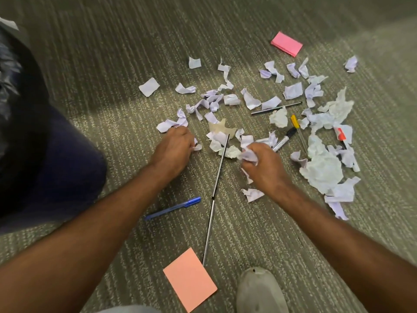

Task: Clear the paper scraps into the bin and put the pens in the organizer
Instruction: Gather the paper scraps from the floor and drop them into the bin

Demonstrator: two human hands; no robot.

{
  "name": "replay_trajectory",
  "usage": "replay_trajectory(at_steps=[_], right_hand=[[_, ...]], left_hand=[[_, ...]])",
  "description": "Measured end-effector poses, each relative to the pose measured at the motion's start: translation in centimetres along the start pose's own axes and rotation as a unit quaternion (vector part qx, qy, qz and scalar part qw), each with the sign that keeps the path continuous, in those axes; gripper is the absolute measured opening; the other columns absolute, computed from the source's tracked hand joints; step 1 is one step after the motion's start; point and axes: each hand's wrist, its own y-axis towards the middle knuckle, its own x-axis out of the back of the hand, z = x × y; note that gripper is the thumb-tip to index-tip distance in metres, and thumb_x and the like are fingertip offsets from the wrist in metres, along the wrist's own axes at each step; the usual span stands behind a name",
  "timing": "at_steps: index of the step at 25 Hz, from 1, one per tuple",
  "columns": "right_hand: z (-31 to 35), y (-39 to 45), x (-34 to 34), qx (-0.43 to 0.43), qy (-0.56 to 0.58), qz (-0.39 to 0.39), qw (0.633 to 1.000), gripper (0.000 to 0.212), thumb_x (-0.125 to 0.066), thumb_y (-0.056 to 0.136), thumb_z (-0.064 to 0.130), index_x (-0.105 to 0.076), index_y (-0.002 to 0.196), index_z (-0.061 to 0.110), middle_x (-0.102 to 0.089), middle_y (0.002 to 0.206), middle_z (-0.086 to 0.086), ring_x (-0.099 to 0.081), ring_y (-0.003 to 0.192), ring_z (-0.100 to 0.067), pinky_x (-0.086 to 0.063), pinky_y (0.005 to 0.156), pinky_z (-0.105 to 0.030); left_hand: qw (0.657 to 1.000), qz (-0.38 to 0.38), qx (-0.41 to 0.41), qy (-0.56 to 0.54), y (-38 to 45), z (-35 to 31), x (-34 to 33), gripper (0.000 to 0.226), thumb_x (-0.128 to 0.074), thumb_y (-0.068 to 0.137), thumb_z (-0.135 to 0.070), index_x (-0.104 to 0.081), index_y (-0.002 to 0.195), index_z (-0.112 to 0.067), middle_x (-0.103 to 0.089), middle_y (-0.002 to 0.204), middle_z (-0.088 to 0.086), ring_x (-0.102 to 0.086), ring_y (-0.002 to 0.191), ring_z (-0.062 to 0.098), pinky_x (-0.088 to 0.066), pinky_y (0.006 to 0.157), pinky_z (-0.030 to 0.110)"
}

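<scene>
— Closest to the camera, what do you see?

— One grey shoe (261, 290) at the bottom edge, and just left of it a salmon sticky pad (190, 279) lying flat on the striped carpet (90, 75). A long thin grey pen (215, 199) begins near the corner of this pad and runs upward, its far tip among the scraps.

— And the other pens?

— A blue pen (173, 208) lies left of the long one, near the left forearm. Farther, on the right, a silver marker with black cap (283, 140), a thin pen with yellow cap (297, 132), a red-tipped one (340, 136) half under paper, and a dark pen (276, 108) lying across.

— The hands?

— Both are down on the floor. The left hand (174, 149) is closed in a loose fist at the edge of a small scrap; what is inside I cannot tell. The right hand (264, 164) is closed around a crumpled white scrap (248, 155).

— Where is the paper?

— The paper scraps (252, 100) are spread over the carpet beyond and right of the hands, with big crumpled pieces (322, 168) at the right. Farthest is a pink sticky pad (286, 44). A black plastic bag (13, 86) shows at the left edge.
</scene>
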Motion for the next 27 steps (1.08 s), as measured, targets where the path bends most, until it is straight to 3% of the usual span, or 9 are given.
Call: replay_trajectory(at_steps=[2,4,7,11,16,19,22,25,27], right_hand=[[0.4,1.5,0.9,-0.007,-0.015,-0.024,1.000,0.015,-0.062,0.097,0.011,-0.062,0.105,0.023,-0.058,0.106,0.003,-0.054,0.078,-0.009,-0.035,0.059,-0.021],[0.6,3.3,1.6,-0.034,-0.046,-0.002,0.998,0.042,-0.057,0.097,0.006,-0.057,0.135,0.024,-0.055,0.134,-0.001,-0.058,0.086,-0.003,-0.040,0.061,-0.021],[1.0,5.2,1.4,-0.068,-0.082,0.111,0.988,0.078,-0.067,0.094,0.017,-0.028,0.159,0.035,-0.027,0.160,-0.004,-0.057,0.124,-0.024,-0.054,0.094,-0.038],[1.7,5.9,0.0,-0.032,-0.108,0.149,0.982,0.107,-0.088,0.075,0.047,-0.023,0.159,0.034,-0.025,0.157,-0.004,-0.048,0.134,-0.029,-0.046,0.110,-0.048],[2.3,5.2,-1.3,0.013,-0.155,0.105,0.982,0.062,-0.074,0.091,0.045,-0.045,0.143,0.028,-0.043,0.139,-0.002,-0.056,0.102,-0.019,-0.052,0.095,-0.044],[2.1,5.1,-1.1,0.019,-0.138,0.115,0.983,0.044,-0.068,0.098,0.031,-0.052,0.137,0.020,-0.046,0.125,-0.002,-0.058,0.108,-0.021,-0.047,0.087,-0.034],[1.4,5.4,-0.3,0.002,-0.113,0.112,0.987,0.043,-0.071,0.095,0.023,-0.056,0.136,0.018,-0.051,0.126,-0.003,-0.055,0.104,-0.019,-0.043,0.083,-0.030],[0.7,5.1,0.7,-0.043,-0.018,0.075,0.996,0.036,-0.072,0.093,0.017,-0.057,0.126,0.016,-0.060,0.123,-0.004,-0.064,0.084,-0.017,-0.053,0.057,-0.024],[0.4,4.5,1.5,-0.068,0.031,0.048,0.996,0.031,-0.069,0.096,0.013,-0.057,0.124,0.019,-0.060,0.120,0.002,-0.066,0.076,-0.013,-0.044,0.042,-0.013]], left_hand=[[1.000,-0.011,0.002,-0.015,0.3,-0.1,0.0,0.013,-0.065,0.096,-0.014,-0.069,0.109,-0.015,-0.063,0.118,0.006,-0.054,0.107,0.020,-0.047,0.091,0.034],[0.999,-0.012,0.022,-0.031,0.6,-0.3,0.2,0.014,-0.063,0.096,-0.005,-0.065,0.105,-0.015,-0.063,0.111,0.005,-0.054,0.099,0.018,-0.045,0.078,0.030],[0.997,-0.018,0.040,-0.067,0.5,-0.6,0.0,0.026,-0.056,0.096,0.005,-0.058,0.111,-0.015,-0.061,0.104,0.001,-0.056,0.087,0.015,-0.041,0.068,0.025],[0.992,-0.110,0.030,-0.057,0.3,0.4,-0.3,0.045,-0.044,0.094,0.008,-0.049,0.133,-0.016,-0.046,0.107,0.000,-0.047,0.091,0.015,-0.041,0.072,0.028],[0.985,-0.106,0.134,-0.020,1.6,2.8,-0.7,0.042,-0.047,0.099,-0.009,-0.045,0.140,-0.016,-0.043,0.121,0.011,-0.037,0.103,0.020,-0.043,0.082,0.032],[0.985,-0.076,0.153,-0.006,1.6,3.2,-1.4,0.037,-0.053,0.101,-0.015,-0.046,0.137,-0.015,-0.041,0.128,0.013,-0.040,0.110,0.026,-0.043,0.088,0.035],[0.988,-0.073,0.138,0.008,1.8,3.0,-1.4,0.037,-0.050,0.094,-0.001,-0.047,0.129,-0.013,-0.042,0.129,0.013,-0.039,0.110,0.026,-0.041,0.089,0.035],[0.990,-0.064,0.118,-0.045,1.8,1.8,-1.0,0.047,-0.047,0.087,0.011,-0.045,0.127,-0.014,-0.047,0.124,0.012,-0.041,0.108,0.023,-0.041,0.086,0.034],[0.989,-0.034,0.109,-0.091,1.7,0.4,-0.6,0.052,-0.047,0.091,0.013,-0.043,0.131,-0.019,-0.053,0.116,0.008,-0.049,0.097,0.020,-0.043,0.076,0.032]])
